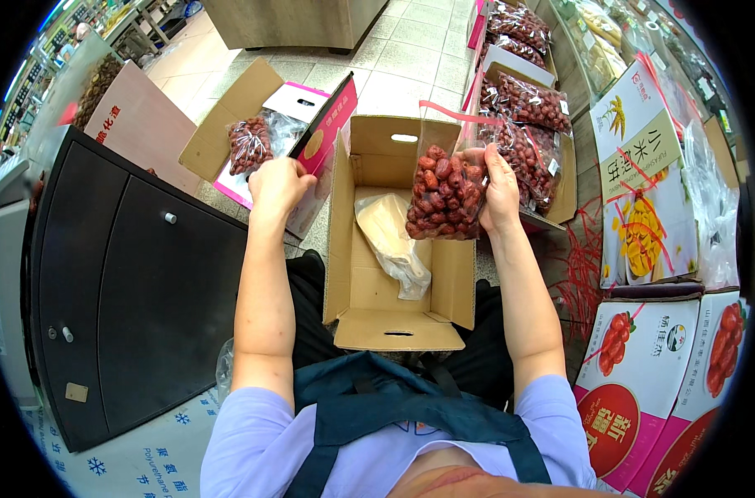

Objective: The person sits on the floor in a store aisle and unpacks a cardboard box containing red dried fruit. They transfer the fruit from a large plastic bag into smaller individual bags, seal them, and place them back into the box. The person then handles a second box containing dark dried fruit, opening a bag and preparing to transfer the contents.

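My right hand (500, 187) grips the side of a clear plastic bag of red dates (446, 193), held upright with its red-striped top edge raised. Below it stands an open cardboard box (339, 261) between my knees, with a wooden scoop in a clear plastic bag (386, 230) lying inside. My left hand (281, 183) is beside a white and pink carton (330, 127), its fingers curled close together; whether it holds anything is hidden. In that carton lie a smaller-looking bag of dates (250, 146) and some clear plastic bags (284, 132).
An open box (569, 174) holding several filled date bags (533, 103) stands at the right. A black cabinet (165, 280) is close on my left. Printed fruit cartons (639, 348) are stacked at the lower right, near loose red strips (579, 267). A large cabinet base (290, 22) stands ahead.
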`<state>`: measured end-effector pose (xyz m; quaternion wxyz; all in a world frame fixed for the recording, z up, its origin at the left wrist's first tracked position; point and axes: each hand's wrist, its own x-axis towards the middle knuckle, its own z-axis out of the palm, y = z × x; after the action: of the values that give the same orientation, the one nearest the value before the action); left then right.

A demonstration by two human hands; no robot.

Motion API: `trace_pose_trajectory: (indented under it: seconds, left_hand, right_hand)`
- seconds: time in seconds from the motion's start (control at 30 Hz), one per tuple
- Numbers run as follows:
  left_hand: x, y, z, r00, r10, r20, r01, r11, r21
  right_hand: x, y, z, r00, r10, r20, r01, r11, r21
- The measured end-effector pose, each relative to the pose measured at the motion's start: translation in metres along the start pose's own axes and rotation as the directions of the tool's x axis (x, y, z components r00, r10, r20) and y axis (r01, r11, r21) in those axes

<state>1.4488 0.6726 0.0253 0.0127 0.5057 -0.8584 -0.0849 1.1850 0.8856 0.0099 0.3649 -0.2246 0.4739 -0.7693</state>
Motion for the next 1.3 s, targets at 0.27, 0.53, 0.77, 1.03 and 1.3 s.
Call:
trace_pose_trajectory:
  seconds: [0.27, 0.53, 0.77, 1.03, 1.3]
  left_hand:
    - [-0.006, 0.007, 0.005, 0.997, 0.062, -0.037, -0.068, 0.983, -0.171]
    - [-0.025, 0.069, 0.013, 0.901, 0.423, -0.098, -0.202, 0.207, -0.957]
    - [-0.048, 0.121, 0.027, 0.955, 0.296, -0.011, 0.035, -0.152, -0.988]
    - [-0.051, 0.130, 0.036, 0.963, 0.180, -0.198, -0.184, -0.091, -0.979]
    - [-0.059, 0.137, 0.032, 0.933, 0.140, -0.331, -0.311, -0.147, -0.939]
  right_hand:
    - [0.000, 0.000, 0.000, 1.000, 0.017, -0.001, -0.017, 0.998, 0.060]
    - [-0.012, 0.010, 0.019, 0.992, 0.076, 0.100, -0.086, 0.990, 0.108]
    - [-0.024, 0.016, 0.040, 0.997, 0.048, 0.054, -0.053, 0.994, 0.092]
    - [-0.022, 0.021, 0.034, 1.000, 0.025, -0.019, -0.024, 0.998, 0.057]
    - [-0.024, 0.019, 0.035, 0.993, -0.082, -0.084, 0.086, 0.995, 0.048]
